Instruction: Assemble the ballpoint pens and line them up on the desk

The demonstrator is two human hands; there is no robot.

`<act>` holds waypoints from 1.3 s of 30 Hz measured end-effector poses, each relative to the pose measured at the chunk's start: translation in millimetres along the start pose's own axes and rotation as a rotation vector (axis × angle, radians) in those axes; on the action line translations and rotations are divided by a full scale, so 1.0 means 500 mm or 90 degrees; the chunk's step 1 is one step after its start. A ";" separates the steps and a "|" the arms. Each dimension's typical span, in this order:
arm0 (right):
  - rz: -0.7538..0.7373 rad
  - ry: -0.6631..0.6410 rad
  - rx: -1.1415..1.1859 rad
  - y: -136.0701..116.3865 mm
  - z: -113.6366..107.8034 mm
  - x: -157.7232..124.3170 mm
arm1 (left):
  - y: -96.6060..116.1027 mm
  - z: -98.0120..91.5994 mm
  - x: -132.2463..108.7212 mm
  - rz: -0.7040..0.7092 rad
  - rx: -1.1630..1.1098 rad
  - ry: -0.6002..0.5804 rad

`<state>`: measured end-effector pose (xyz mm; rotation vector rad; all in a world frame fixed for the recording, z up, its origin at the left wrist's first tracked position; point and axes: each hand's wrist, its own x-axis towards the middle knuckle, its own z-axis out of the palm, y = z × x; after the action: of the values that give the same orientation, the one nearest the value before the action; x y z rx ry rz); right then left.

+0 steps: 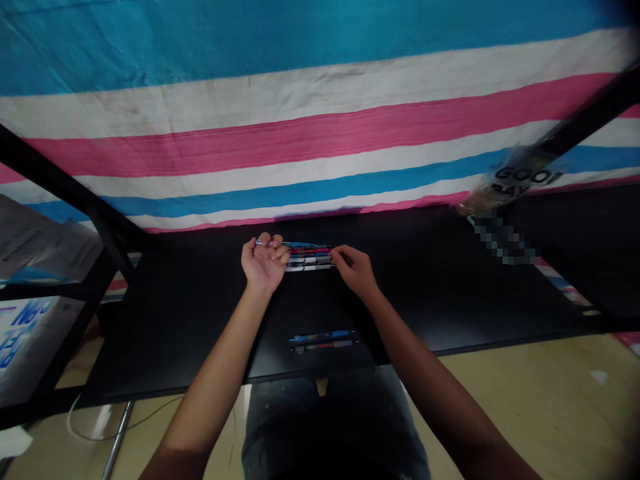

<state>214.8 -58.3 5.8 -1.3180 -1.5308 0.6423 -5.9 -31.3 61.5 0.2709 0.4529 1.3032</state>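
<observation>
Near the far edge of the surface [425, 287]: left hand [264, 265] closed around a blue pen [305, 245]; right hand [354, 270] with fingers at the end of a pen row [307, 260]; hands just apart. Two further pens [323, 340] lie toward the near edge.

Left hand [265, 263] grips the left ends of a row of pens [310, 257]; right hand [354, 270] pinches their right ends. Two more pens [323, 341] lie near the black tabletop's [430, 287] front edge.

A makeshift indoor workspace, with a black table [425, 300] backed by a striped tarpaulin [320, 147].
</observation>
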 end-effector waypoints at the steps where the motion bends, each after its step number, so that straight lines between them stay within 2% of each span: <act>1: 0.001 0.000 -0.001 0.000 0.000 0.000 | 0.000 -0.001 0.000 0.000 0.000 -0.002; 18: -0.002 0.002 0.006 -0.008 -0.002 0.000 | -0.001 -0.003 0.000 -0.021 -0.034 -0.030; 23: 0.001 0.003 0.007 0.000 -0.003 0.001 | -0.005 -0.002 -0.002 -0.012 0.004 -0.029; 29: 0.001 -0.006 0.100 0.006 0.005 -0.003 | -0.007 -0.001 0.001 -0.005 0.048 -0.041; 34: -0.052 -0.049 0.153 -0.007 0.021 -0.013 | -0.027 0.007 0.006 -0.017 0.178 -0.051; 39: -0.087 -0.061 0.060 -0.007 0.018 -0.015 | -0.036 0.004 0.004 0.011 0.342 -0.142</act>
<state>204.8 -64.4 3.2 -1.1152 -1.6321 0.6896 10.8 -33.6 55.0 0.8610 0.6044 1.1332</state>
